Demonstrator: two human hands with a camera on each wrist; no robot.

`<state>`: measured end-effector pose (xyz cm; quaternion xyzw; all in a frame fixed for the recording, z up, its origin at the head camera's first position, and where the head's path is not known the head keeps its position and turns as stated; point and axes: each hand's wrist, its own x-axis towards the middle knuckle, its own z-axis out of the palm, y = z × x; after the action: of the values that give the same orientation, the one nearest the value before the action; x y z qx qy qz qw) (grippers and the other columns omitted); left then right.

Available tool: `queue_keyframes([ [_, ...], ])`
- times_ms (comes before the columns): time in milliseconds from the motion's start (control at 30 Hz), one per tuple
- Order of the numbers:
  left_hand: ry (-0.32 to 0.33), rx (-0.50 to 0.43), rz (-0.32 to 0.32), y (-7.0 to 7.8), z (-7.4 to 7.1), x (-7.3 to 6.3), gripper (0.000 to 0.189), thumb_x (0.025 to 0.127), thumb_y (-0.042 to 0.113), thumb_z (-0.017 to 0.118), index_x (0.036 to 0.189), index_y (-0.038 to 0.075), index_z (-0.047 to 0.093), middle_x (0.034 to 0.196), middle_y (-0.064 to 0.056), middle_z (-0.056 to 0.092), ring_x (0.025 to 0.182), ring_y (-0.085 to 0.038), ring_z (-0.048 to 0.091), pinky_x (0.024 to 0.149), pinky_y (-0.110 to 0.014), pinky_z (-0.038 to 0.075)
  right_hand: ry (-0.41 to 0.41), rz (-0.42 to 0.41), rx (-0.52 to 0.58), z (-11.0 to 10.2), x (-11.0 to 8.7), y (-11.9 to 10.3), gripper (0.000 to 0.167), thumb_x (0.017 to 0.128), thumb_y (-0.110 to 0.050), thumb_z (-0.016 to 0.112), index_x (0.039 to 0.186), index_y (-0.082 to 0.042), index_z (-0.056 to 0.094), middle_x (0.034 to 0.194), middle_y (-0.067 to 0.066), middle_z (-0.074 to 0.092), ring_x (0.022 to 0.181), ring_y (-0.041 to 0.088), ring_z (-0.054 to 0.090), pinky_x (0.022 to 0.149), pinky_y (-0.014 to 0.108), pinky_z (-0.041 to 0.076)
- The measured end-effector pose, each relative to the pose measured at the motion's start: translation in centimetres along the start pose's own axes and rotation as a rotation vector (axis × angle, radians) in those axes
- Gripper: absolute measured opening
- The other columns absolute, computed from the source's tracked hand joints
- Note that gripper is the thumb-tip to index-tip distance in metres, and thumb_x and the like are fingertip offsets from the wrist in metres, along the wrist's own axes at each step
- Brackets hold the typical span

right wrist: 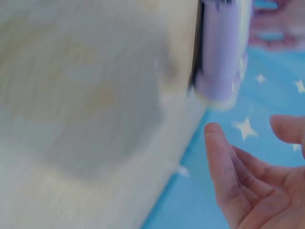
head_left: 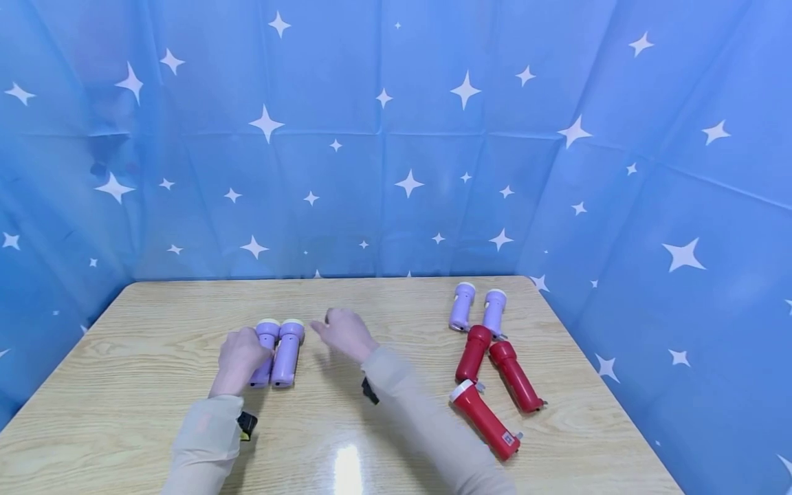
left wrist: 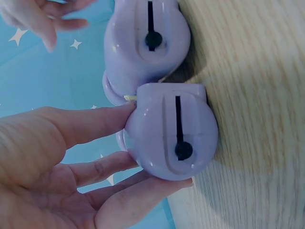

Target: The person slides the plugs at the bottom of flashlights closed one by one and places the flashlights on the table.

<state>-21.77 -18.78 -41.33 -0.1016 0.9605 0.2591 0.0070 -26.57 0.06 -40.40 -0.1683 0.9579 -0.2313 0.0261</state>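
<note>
Left hand (head_left: 243,354) clamps thumb and fingers on the left lilac flashlight (head_left: 262,373), lying on the table (head_left: 155,344); second lilac flashlight (head_left: 287,354) touches it alongside. Only left wrist cam shows the black slide knob (left wrist: 183,150) on its end. Right hand (head_left: 346,333): blurred in head view, right wrist cam shows thumb and fingers apart. Three red flashlights (head_left: 489,423): head view only.

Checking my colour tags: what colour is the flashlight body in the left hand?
The flashlight body is light purple, seen best in the left wrist view.
</note>
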Motion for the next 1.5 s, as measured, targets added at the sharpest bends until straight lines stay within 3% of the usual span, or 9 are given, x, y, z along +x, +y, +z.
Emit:
queue_keyframes([
  [233, -0.001, -0.010, -0.007, -0.1, -0.1, -0.1, 0.022, 0.074, 0.014, 0.069, 0.072, -0.004, 0.057, 0.069, -0.018, 0.055, 0.064, -0.027, 0.053, 0.050, -0.033, 0.042, 0.047, 0.022, -0.095, -4.4, 0.9, 5.0, 0.034, 0.094, -0.036, 0.056, 0.074, -0.008, 0.059, 0.061, -0.001, 0.048, 0.052, 0.013, 0.045, 0.050, 0.026, 0.038],
  [500, 0.004, -0.011, -0.001, 0.0, 0.0, -0.1, 0.023, 0.074, 0.015, 0.069, 0.073, -0.005, 0.058, 0.071, -0.020, 0.057, 0.064, -0.028, 0.053, 0.051, -0.035, 0.043, 0.110, 0.167, -0.237, -8.4, 1.3, 13.4, 0.042, 0.092, -0.036, 0.058, 0.060, -0.013, 0.043, 0.058, -0.001, 0.036, 0.051, 0.014, 0.038, 0.045, 0.027, 0.032],
  [700, 0.009, -0.017, 0.002, -0.1, 0.0, -0.1, 0.021, 0.073, 0.014, 0.069, 0.069, -0.002, 0.056, 0.069, -0.018, 0.056, 0.064, -0.028, 0.053, 0.050, -0.034, 0.042, 0.160, 0.275, -0.281, -9.8, 0.8, 18.2, 0.049, 0.090, -0.033, 0.059, 0.052, -0.014, 0.035, 0.055, 0.000, 0.036, 0.051, 0.015, 0.039, 0.047, 0.032, 0.037],
  [800, 0.011, -0.017, 0.002, -0.1, 0.0, -0.2, 0.022, 0.073, 0.015, 0.070, 0.068, -0.001, 0.055, 0.069, -0.018, 0.056, 0.064, -0.027, 0.053, 0.051, -0.034, 0.042, 0.152, 0.316, -0.229, -10.4, 0.3, 19.5, 0.050, 0.092, -0.031, 0.057, 0.052, -0.013, 0.033, 0.051, -0.003, 0.028, 0.046, 0.013, 0.034, 0.043, 0.027, 0.032],
  [900, 0.014, -0.017, 0.003, -0.1, 0.0, -0.2, 0.023, 0.073, 0.015, 0.071, 0.067, -0.001, 0.055, 0.069, -0.018, 0.056, 0.064, -0.028, 0.053, 0.051, -0.035, 0.042, 0.145, 0.363, -0.184, -10.8, -0.2, 20.3, 0.042, 0.093, -0.029, 0.056, 0.056, -0.010, 0.045, 0.053, 0.000, 0.038, 0.049, 0.014, 0.039, 0.047, 0.026, 0.034],
  [1067, 0.005, -0.015, -0.002, -0.1, 0.1, -0.1, 0.024, 0.074, 0.017, 0.071, 0.070, -0.002, 0.056, 0.070, -0.018, 0.056, 0.064, -0.027, 0.053, 0.051, -0.035, 0.042, 0.117, 0.422, -0.137, -11.3, -0.8, 21.4, 0.032, 0.091, -0.031, 0.056, 0.085, -0.001, 0.066, 0.087, 0.015, 0.063, 0.076, 0.024, 0.056, 0.073, 0.037, 0.049],
  [1167, 0.001, -0.016, -0.004, -0.1, 0.1, 0.0, 0.025, 0.075, 0.017, 0.071, 0.071, -0.003, 0.057, 0.069, -0.018, 0.056, 0.064, -0.026, 0.052, 0.051, -0.034, 0.042, 0.082, 0.455, -0.105, -11.3, -1.0, 22.0, 0.041, 0.090, -0.034, 0.057, 0.099, 0.005, 0.066, 0.104, 0.023, 0.063, 0.088, 0.029, 0.057, 0.084, 0.042, 0.049],
  [1267, 0.000, -0.021, -0.002, 0.0, 0.1, 0.0, 0.025, 0.075, 0.016, 0.071, 0.071, -0.003, 0.057, 0.068, -0.017, 0.055, 0.063, -0.026, 0.052, 0.050, -0.033, 0.041, 0.056, 0.477, -0.092, -11.2, -0.9, 22.5, 0.047, 0.090, -0.037, 0.058, 0.105, 0.007, 0.065, 0.110, 0.026, 0.062, 0.094, 0.031, 0.058, 0.089, 0.043, 0.048],
  [1500, -0.007, -0.027, -0.006, -0.1, 0.1, -0.1, 0.024, 0.076, 0.015, 0.071, 0.071, -0.003, 0.056, 0.068, -0.017, 0.054, 0.062, -0.025, 0.052, 0.049, -0.031, 0.041, 0.035, 0.478, -0.076, -10.9, -0.2, 23.2, 0.048, 0.088, -0.036, 0.060, 0.107, 0.008, 0.065, 0.110, 0.026, 0.063, 0.094, 0.031, 0.060, 0.088, 0.041, 0.049],
])
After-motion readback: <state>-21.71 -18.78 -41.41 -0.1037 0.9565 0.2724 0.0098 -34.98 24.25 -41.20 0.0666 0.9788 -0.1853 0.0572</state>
